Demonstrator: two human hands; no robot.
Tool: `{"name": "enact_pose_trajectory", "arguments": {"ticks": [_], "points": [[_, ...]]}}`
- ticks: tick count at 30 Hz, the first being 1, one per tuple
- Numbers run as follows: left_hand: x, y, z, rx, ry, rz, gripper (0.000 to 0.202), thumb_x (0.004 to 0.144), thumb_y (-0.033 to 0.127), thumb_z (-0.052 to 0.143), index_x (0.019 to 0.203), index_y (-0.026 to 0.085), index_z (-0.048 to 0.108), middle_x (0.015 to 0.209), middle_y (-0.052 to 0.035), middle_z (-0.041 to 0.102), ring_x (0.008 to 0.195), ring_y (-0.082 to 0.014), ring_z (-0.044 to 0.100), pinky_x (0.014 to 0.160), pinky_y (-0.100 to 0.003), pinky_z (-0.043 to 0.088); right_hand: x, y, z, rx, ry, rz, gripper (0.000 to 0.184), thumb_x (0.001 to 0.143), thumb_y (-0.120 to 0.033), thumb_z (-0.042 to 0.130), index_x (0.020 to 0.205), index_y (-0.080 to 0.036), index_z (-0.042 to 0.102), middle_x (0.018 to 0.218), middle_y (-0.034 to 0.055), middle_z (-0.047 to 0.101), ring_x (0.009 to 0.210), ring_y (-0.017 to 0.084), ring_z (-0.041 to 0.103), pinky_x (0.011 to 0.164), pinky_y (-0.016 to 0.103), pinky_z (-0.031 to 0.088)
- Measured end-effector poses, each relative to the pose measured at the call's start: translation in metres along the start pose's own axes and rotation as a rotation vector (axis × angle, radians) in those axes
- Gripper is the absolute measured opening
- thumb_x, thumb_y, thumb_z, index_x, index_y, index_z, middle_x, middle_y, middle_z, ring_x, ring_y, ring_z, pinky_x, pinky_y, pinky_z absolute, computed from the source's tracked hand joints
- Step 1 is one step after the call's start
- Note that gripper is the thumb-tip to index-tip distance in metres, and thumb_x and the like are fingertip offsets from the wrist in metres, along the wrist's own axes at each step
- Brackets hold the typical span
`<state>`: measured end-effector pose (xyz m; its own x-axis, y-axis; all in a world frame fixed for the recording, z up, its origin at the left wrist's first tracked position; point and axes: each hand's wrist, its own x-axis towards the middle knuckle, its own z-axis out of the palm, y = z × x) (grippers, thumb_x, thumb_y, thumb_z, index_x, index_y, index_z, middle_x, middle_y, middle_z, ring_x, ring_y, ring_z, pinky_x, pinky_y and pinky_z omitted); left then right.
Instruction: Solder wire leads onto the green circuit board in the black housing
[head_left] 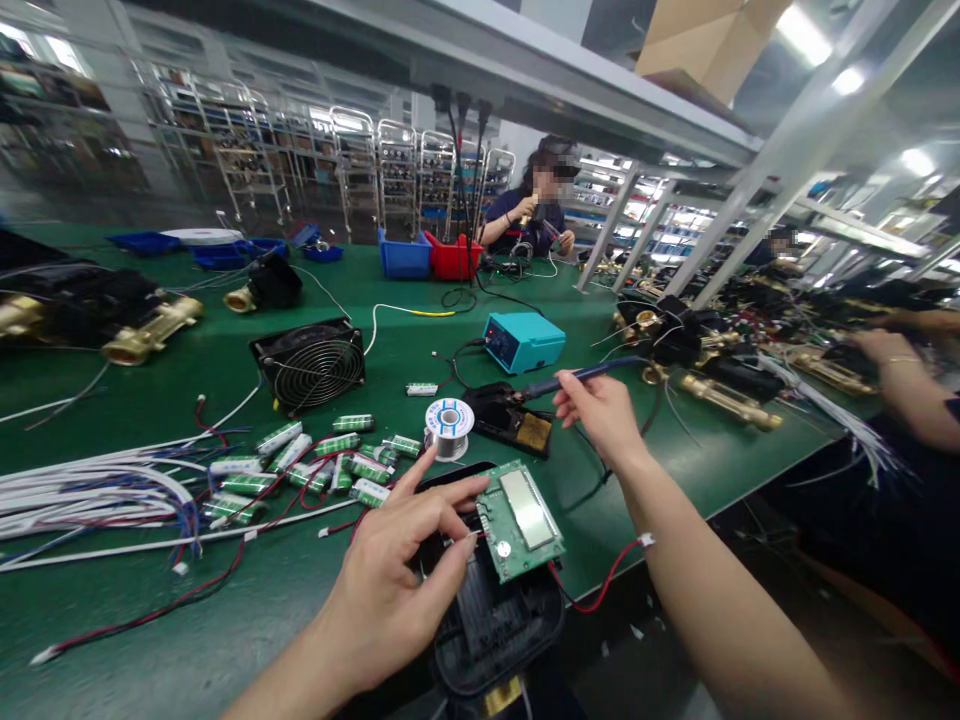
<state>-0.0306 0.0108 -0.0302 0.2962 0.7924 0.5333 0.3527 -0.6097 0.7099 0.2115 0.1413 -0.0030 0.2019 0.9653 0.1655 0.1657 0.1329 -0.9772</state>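
1. Left hand (pixel 390 590) pinches green circuit board (pixel 521 520), grey screen on top, over black casing (pixel 487 620) at table edge.
2. Right hand (pixel 600 415) grips soldering iron (pixel 581 376).

We are looking across a long workbench with a dark green mat top (pixel 225 400), running far into a factory hall. Above it, a grey metal overhead shelf (pixel 540 70) is spanning the bench, carried on slanting pale steel struts (pixel 720 230). A brown cardboard box (pixel 705 40) is sitting on that shelf. White strip ceiling lights (pixel 806 30) are glowing at the upper right. Along the far wall, rows of chrome wire rack trolleys (pixel 352 170) are standing side by side. The floor is showing dark at the lower right, too blurred to detail.
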Motion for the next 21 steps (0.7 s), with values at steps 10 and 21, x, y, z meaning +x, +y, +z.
{"name": "enact_pose_trajectory", "arguments": {"ticks": [10,21], "points": [[0.000,0.000,-0.001,-0.002,0.016,0.018,0.015,0.087,0.010,0.052,0.078,0.022,0.051,0.101,-0.0013,0.077,0.111,-0.0207,0.068,0.117,-0.062,0.028,-0.083,-0.047,-0.018,0.208,0.339,-0.463,0.031,0.085,-0.045,0.065,0.072,-0.017,0.062,0.048,-0.0044,0.058,0.032,0.012,0.053,0.026,0.021,0.039],[-0.001,0.001,-0.001,0.018,0.028,0.029,0.015,0.086,0.010,0.053,0.076,0.022,0.052,0.100,-0.0018,0.077,0.109,-0.0202,0.069,0.118,-0.059,0.029,-0.122,-0.034,-0.014,0.224,0.263,-0.328,0.027,0.087,-0.039,0.064,0.072,-0.016,0.062,0.052,-0.0031,0.059,0.034,0.009,0.053,0.028,0.017,0.041]]}}
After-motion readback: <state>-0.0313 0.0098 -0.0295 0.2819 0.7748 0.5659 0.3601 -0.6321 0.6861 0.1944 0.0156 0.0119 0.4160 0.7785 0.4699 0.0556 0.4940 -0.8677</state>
